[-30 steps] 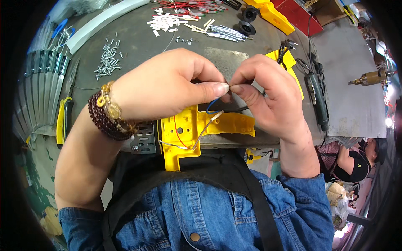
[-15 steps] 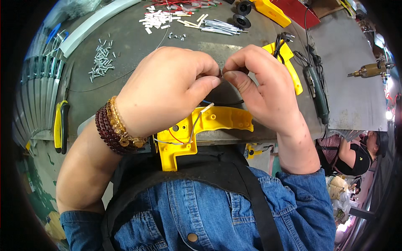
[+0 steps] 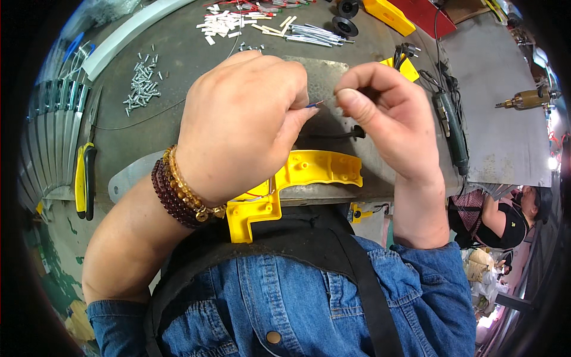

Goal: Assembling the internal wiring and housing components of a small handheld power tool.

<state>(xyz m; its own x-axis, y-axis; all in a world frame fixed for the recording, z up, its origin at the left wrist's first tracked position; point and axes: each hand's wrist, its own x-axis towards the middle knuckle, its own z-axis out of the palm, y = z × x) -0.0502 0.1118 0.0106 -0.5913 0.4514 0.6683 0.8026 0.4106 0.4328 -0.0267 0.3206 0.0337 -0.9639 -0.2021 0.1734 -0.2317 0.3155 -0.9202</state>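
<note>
My left hand (image 3: 244,113) pinches a blue wire (image 3: 311,106) whose short bare end sticks out past the thumb and forefinger. A short gap to the right, my right hand (image 3: 389,116) is closed, thumb against forefinger; what is between them, if anything, is hidden. Below the hands, a yellow plastic housing half (image 3: 321,169) lies inner side up at the table's near edge, its left part partly covered by my left hand. Thin wires (image 3: 262,195) run inside it. A black cord (image 3: 330,135) with a flared sleeve lies between the hands and the housing.
Screws (image 3: 143,83), white sleeves (image 3: 217,24) and metal rods (image 3: 315,37) lie on the table (image 3: 178,65). Yellow-black pliers (image 3: 86,178) and several blades (image 3: 53,131) are left. A plug (image 3: 406,49), a dark green tool (image 3: 450,134) and a brass-coloured driver (image 3: 523,100) are right. Another person (image 3: 505,220) sits beyond.
My hands have moved apart: the right drew away to the right, and the blue wire's bare end now shows at my left fingertips. My left hand shifted slightly, covering more of the housing's wires.
</note>
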